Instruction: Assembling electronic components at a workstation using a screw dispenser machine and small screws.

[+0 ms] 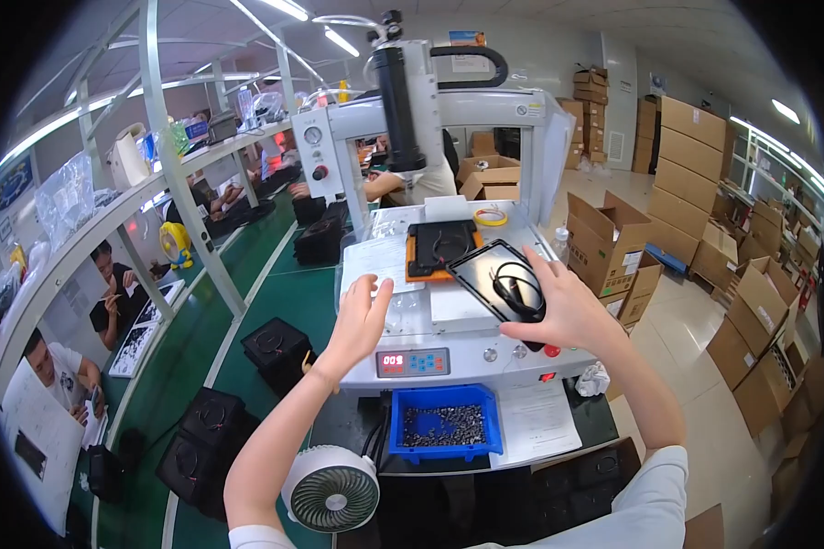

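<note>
My right hand (568, 302) grips a flat rectangular black-framed panel (485, 274) by its right edge, with the thumb at the near side. The panel is tilted, and its shiny face carries a coiled black cable (519, 285). Left of it, my left hand (362, 316) is raised with nothing in it, fingers stretched upward, close to a paper sheet (375, 263) on the machine bed. Between and beyond my hands, an orange fixture (414, 263) holds a black part (442, 247) with a thin cable loop. A bench-top machine with a black vertical cylinder (395, 110) stands over the bed.
A control panel (413, 363) lines the machine's front. Below sit a blue bin (444, 452) of small metal pieces and a round white fan (331, 489). Yellow tape (491, 217) lies behind the fixture. Black units (277, 352) stand on the green bench at left; cardboard boxes (604, 238) fill the right.
</note>
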Demonstrator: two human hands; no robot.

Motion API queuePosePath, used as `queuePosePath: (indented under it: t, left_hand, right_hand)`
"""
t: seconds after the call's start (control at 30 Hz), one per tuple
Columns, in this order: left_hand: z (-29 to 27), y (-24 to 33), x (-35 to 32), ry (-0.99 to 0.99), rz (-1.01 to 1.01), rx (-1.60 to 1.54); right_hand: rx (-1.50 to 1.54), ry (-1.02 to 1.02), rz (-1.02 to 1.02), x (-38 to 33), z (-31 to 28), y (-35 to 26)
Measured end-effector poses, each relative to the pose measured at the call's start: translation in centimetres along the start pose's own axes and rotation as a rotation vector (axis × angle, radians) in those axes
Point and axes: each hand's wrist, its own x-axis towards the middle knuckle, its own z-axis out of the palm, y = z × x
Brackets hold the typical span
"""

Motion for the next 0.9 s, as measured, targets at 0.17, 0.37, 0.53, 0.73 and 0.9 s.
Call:
queuePosePath:
  t: [0.17, 0.37, 0.53, 0.73, 0.9]
  left_hand:
    - [5.7, -0.2, 5.9, -0.105, -0.119, -0.159]
    - [9.3, 0.4, 10.2, -0.199, -0.271, 0.262]
    - [11.1, 6.9, 10.9, -0.267, -0.528, 0.426]
    - [11.8, 9.3, 10.4, -0.308, -0.527, 0.675]
    - [9.7, 8.5, 11.8, -0.204, -0.578, 0.459]
  right_hand:
    - [-0.03, 0.068, 0.158, -1.6, -1.8, 4.6]
    - [-0.011, 0.093, 0.242, -3.4, -2.7, 6.9]
    - [0.006, 0.078, 0.313, -4.2, -2.2, 9.0]
    - [-0.007, 0.044, 0.364, -3.4, -1.8, 8.7]
    - [-0.008, 0.051, 0.371, -0.4, -0.7, 7.4]
